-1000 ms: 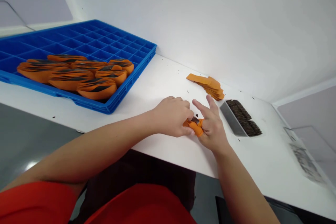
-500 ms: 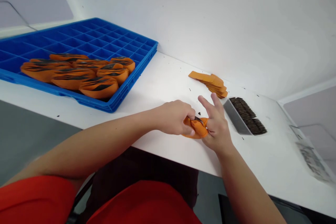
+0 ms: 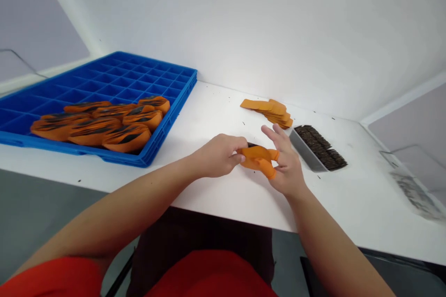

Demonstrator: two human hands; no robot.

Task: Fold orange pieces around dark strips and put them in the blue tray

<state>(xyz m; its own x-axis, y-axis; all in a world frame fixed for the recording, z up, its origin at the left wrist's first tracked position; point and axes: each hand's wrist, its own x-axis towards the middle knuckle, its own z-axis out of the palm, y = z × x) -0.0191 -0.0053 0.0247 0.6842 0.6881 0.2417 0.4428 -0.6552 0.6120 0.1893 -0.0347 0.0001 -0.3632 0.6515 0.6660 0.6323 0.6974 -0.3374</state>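
Note:
Just above the white table I hold an orange sleeve [image 3: 255,152], with a dark strip along its upper edge. My left hand [image 3: 220,154] pinches the sleeve's left end between thumb and fingers. At its right end is my right hand [image 3: 287,167], thumb and index finger closed on the sleeve, the other fingers stretched out. Orange coverings, seemingly finger cots [image 3: 267,168], sit on that thumb and index finger. Behind my hands lies a fanned stack of flat orange sleeves [image 3: 268,112]. A grey box [image 3: 306,151] to the right holds rows of thin dark brown pieces [image 3: 318,145].
At the left stands a blue compartment tray [image 3: 149,155]; its near compartments hold bundles of orange sleeves with dark pieces inside [image 3: 127,138]. Small dark crumbs dot the white table [image 3: 209,116]. A blurred clear packet [image 3: 414,192] lies at the far right.
The camera view has shifted. The sleeve has turned so its dark upper edge faces me differently, and my right thumb and index finger now show their orange coverings against it.

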